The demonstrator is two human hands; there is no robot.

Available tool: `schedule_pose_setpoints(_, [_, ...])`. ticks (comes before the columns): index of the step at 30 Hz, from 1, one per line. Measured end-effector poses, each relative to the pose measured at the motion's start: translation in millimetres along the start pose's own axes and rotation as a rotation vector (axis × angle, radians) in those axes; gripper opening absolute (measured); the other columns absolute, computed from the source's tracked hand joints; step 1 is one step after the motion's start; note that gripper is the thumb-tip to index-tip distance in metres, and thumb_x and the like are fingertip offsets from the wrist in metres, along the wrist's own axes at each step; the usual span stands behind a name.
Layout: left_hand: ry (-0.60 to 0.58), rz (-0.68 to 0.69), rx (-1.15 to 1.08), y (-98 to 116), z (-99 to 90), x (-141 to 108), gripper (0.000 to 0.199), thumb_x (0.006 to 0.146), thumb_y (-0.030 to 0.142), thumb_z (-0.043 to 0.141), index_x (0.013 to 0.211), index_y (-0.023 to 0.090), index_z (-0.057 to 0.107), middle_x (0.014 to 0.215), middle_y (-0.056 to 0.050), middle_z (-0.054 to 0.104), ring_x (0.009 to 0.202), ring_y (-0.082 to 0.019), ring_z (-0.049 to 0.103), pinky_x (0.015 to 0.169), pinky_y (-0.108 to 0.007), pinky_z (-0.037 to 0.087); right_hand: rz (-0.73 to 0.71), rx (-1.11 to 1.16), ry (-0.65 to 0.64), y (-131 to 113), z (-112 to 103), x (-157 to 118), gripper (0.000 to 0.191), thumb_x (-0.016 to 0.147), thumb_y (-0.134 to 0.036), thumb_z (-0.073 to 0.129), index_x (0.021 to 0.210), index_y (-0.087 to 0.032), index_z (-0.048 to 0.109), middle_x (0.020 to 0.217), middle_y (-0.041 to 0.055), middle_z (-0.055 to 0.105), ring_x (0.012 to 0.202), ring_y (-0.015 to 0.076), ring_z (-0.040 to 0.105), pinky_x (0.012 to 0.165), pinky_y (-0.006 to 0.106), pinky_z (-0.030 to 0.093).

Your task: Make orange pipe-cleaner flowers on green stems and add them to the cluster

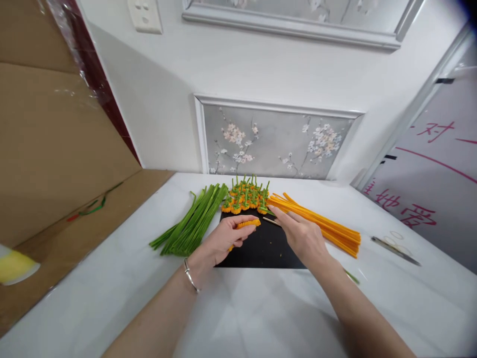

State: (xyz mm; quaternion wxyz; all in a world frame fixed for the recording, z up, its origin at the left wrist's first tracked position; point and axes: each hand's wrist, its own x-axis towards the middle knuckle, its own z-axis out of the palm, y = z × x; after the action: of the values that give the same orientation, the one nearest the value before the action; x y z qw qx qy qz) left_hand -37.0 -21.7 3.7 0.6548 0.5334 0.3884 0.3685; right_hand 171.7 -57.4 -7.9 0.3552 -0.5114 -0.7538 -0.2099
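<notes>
My left hand [231,233] is closed on a coiled orange piece [249,223] above the left side of a black mat [257,251]. My right hand [300,233] reaches over the mat's right side, fingertips beside the small orange flowers with green stems [245,196]. A thin pale stick [272,221] lies by those fingertips, along with a short green piece. Whether the right fingers grip either one is hidden. Several small flowers stand grouped at the mat's back edge.
Green strips [196,221] lie in a bundle at left, orange strips [328,226] at right. Scissors or tweezers [395,250] and thin loops [395,239] are farther right. Cardboard [55,149] borders the left; a white wall [164,99] stands behind. A yellow-white object [17,266] is at far left.
</notes>
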Motion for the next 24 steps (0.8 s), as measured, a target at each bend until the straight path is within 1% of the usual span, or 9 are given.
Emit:
schedule_pose_setpoints(2, [0.047, 0.062, 0.106, 0.5, 0.2, 0.4, 0.041, 0.069, 0.034, 0.078, 0.105, 0.017, 0.071, 0.056, 0.006, 0.045, 0.049, -0.005, 0.031, 0.043, -0.017, 0.021, 0.042, 0.052, -0.036, 2.3, -1.6, -1.8, 0.039, 0.096, -0.018, 0.038, 0.129, -0.025, 0.057, 0.079, 0.004, 0.07, 0.065, 0.0174, 0.066, 0.054, 0.026, 0.044])
schedule_pose_setpoints(4, [0.089, 0.129, 0.198, 1.4, 1.2, 0.0, 0.039, 0.071, 0.035, 0.075, 0.106, 0.018, 0.07, 0.054, 0.007, 0.044, 0.047, -0.006, 0.031, 0.042, -0.018, 0.021, 0.053, 0.094, -0.061, 5.2, -2.2, -3.8, 0.04, 0.094, -0.015, 0.037, 0.128, -0.024, 0.056, 0.081, 0.0038, 0.07, 0.069, 0.018, 0.067, 0.055, 0.026, 0.046])
schedule_pose_setpoints(6, [0.118, 0.204, 0.239, 2.6, 2.7, -0.7, 0.037, 0.073, 0.035, 0.072, 0.106, 0.019, 0.067, 0.06, 0.005, 0.052, 0.047, -0.006, 0.034, 0.042, -0.018, 0.023, 0.047, 0.141, -0.065, 7.6, -1.6, -5.5, 0.033, 0.094, -0.015, 0.038, 0.119, -0.023, 0.06, 0.079, 0.0027, 0.071, 0.07, 0.0178, 0.068, 0.06, 0.027, 0.049])
schedule_pose_setpoints(9, [0.138, 0.278, 0.264, 3.3, 4.0, -1.0, 0.029, 0.074, 0.033, 0.069, 0.099, 0.018, 0.063, 0.071, 0.001, 0.061, 0.048, -0.006, 0.039, 0.044, -0.018, 0.028, 0.026, 0.194, -0.007, 9.7, 0.6, -6.1, 0.025, 0.096, -0.019, 0.041, 0.101, -0.022, 0.065, 0.081, 0.0031, 0.071, 0.072, 0.0182, 0.068, 0.067, 0.03, 0.05])
schedule_pose_setpoints(11, [0.146, 0.288, 0.298, 2.6, 3.4, -0.3, 0.025, 0.075, 0.032, 0.068, 0.095, 0.018, 0.064, 0.065, 0.003, 0.058, 0.048, -0.006, 0.039, 0.044, -0.018, 0.028, 0.015, 0.207, 0.051, 10.8, 1.4, -5.6, 0.024, 0.097, -0.022, 0.043, 0.095, -0.022, 0.067, 0.087, 0.0044, 0.072, 0.079, 0.0195, 0.068, 0.072, 0.032, 0.05])
schedule_pose_setpoints(13, [0.158, 0.287, 0.326, 1.4, 2.3, 0.6, 0.025, 0.074, 0.031, 0.069, 0.095, 0.017, 0.067, 0.058, 0.005, 0.053, 0.047, -0.007, 0.038, 0.045, -0.019, 0.028, 0.018, 0.21, 0.093, 12.4, 1.5, -5.1, 0.023, 0.097, -0.024, 0.045, 0.095, -0.023, 0.068, 0.093, 0.0049, 0.072, 0.084, 0.0201, 0.067, 0.076, 0.033, 0.049])
schedule_pose_setpoints(17, [0.158, 0.255, 0.329, 0.0, 1.5, 1.3, 0.03, 0.074, 0.03, 0.07, 0.102, 0.017, 0.069, 0.056, 0.005, 0.05, 0.048, -0.007, 0.038, 0.046, -0.019, 0.03, 0.02, 0.195, 0.1, 14.9, 1.3, -5.1, 0.024, 0.096, -0.022, 0.046, 0.096, -0.023, 0.07, 0.094, 0.004, 0.073, 0.086, 0.0188, 0.066, 0.079, 0.032, 0.047])
schedule_pose_setpoints(21, [0.147, 0.251, 0.346, 1.5, 3.7, 0.1, 0.03, 0.074, 0.029, 0.071, 0.101, 0.017, 0.07, 0.06, 0.003, 0.058, 0.051, -0.008, 0.046, 0.048, -0.019, 0.034, -0.004, 0.169, 0.079, 13.5, 1.5, -5.2, 0.023, 0.096, -0.02, 0.047, 0.096, -0.023, 0.07, 0.093, 0.0037, 0.073, 0.085, 0.0179, 0.066, 0.078, 0.03, 0.044])
schedule_pose_setpoints(24, [0.169, 0.271, 0.379, 3.2, 5.1, -0.4, 0.028, 0.072, 0.027, 0.072, 0.098, 0.017, 0.073, 0.075, -0.002, 0.069, 0.064, -0.013, 0.058, 0.057, -0.021, 0.043, -0.036, 0.132, 0.078, 11.7, 1.0, -4.8, 0.025, 0.096, -0.017, 0.047, 0.095, -0.023, 0.071, 0.093, 0.0035, 0.073, 0.083, 0.0174, 0.065, 0.077, 0.029, 0.042])
